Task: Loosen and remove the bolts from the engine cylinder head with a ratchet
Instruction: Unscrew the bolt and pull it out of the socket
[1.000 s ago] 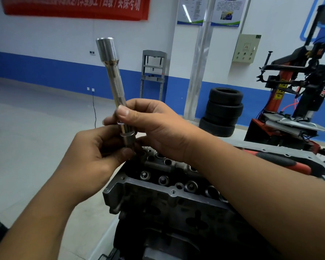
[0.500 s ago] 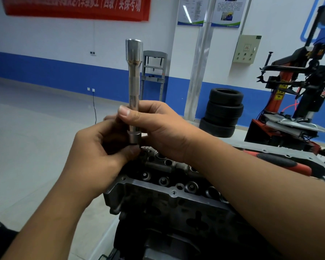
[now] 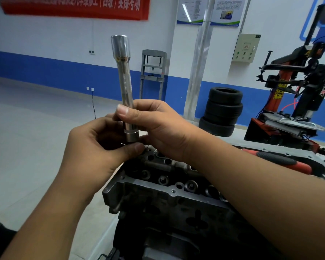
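Right grip [image 3: 158,126] pinches the chrome extension bar [image 3: 124,85] upright; left grip [image 3: 101,145] curls under its lower socket [image 3: 131,136], just above the cylinder head [image 3: 158,186], whose recesses hold bolts [image 3: 162,180].

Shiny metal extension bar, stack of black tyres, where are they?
Shiny metal extension bar [image 3: 127,91]: head view, knurled middle of shaft.
Stack of black rubber tyres [image 3: 222,111]: head view, sidewall of middle tyre.

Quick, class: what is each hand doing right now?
Left hand: pinches the small steel socket at the bar's lower end.
Right hand: grips the long chrome extension bar, held upright.
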`<state>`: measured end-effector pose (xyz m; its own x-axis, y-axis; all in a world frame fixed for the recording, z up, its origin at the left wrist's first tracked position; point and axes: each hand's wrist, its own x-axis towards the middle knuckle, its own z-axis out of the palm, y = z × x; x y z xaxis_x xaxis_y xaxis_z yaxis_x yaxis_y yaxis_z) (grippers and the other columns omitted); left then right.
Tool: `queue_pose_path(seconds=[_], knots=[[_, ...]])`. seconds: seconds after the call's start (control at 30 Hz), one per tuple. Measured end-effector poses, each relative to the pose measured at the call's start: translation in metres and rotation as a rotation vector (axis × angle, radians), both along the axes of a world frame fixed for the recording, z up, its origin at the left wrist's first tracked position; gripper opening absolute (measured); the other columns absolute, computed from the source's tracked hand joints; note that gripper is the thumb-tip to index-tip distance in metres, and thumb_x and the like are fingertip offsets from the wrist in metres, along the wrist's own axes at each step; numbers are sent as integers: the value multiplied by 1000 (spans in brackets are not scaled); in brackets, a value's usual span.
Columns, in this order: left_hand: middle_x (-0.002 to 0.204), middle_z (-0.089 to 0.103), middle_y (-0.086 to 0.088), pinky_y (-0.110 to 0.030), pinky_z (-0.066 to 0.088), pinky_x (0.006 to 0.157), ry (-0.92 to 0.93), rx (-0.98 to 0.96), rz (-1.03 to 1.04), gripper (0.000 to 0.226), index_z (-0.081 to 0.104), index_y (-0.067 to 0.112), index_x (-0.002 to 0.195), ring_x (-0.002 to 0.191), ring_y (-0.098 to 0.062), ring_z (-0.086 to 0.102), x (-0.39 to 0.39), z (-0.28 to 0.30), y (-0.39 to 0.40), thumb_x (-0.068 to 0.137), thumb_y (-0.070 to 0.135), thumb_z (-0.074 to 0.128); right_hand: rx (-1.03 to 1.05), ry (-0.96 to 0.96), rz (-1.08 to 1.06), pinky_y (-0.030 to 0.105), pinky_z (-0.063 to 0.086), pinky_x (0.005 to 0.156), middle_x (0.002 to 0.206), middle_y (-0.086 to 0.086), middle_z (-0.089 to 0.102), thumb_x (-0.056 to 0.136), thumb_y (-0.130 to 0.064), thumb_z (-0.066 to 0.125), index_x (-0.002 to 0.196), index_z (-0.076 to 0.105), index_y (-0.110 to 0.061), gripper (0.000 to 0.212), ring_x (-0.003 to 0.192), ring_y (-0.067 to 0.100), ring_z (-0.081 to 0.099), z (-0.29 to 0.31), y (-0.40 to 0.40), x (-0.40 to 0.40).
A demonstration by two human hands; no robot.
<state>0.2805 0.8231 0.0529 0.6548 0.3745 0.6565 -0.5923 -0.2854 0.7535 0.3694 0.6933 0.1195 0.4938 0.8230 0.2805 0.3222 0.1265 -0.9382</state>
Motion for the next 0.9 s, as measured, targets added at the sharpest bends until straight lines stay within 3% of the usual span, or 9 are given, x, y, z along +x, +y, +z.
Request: queue_pose_path(seconds=[0.13,0.2,0.3,0.43,0.53,0.6,0.73,0.83,0.9], knots=[[107,80,7,-17,57,87,33,46,-130,41,77,43,109,103,-13,76,-4,0,4,75,20,75,6,-14,21,47,50,81,112,32,66,101,-26,62,93,70,-13,17,98,31,62,-1,0,-2],[107,80,6,-19,57,88,47,40,-149,42,77,41,111,104,-14,76,-3,0,5,78,16,71,-3,-14,19,42,53,76,111,29,68,103,-27,60,94,70,-14,19,96,30,64,-1,1,-2],[99,81,9,-17,59,81,40,-4,-44,47,74,33,112,94,-13,78,1,-1,2,69,16,78,-18,-23,2,40,52,75,92,6,70,103,-30,59,95,71,-16,20,91,26,65,0,0,-2],[90,80,12,-19,61,74,27,-20,115,49,74,34,102,83,-8,78,3,-2,-2,55,33,85,10,-38,-9,48,50,83,105,16,68,105,-29,57,99,72,-14,22,96,27,65,-1,1,0],[107,79,12,-19,59,87,22,26,4,44,72,33,122,100,-9,76,2,-1,-1,78,33,79,34,-32,0,55,50,82,117,33,65,106,-28,55,104,70,-9,24,98,34,62,-2,2,-1],[116,78,6,-26,60,90,20,-3,-100,39,69,31,131,107,-17,75,1,0,-1,92,37,66,31,-19,15,61,54,83,109,29,65,107,-27,54,106,70,-8,25,93,37,60,-2,2,-2],[97,80,9,-20,61,71,-26,-98,43,32,75,29,109,90,-13,78,1,2,-7,77,31,76,7,-16,8,37,56,68,97,13,63,106,-32,55,100,72,-15,25,88,31,60,0,2,-3],[81,78,9,-12,54,60,-64,-153,94,30,76,28,88,72,-4,74,1,4,-11,60,34,85,26,-8,1,32,56,69,95,7,68,104,-29,60,96,73,-14,21,82,16,66,1,1,-1],[80,78,8,-14,54,59,-55,-155,105,30,78,31,86,68,-8,73,0,3,-10,59,41,84,30,-12,3,32,56,68,88,3,69,101,-24,63,94,72,-14,15,79,12,66,0,1,0]])
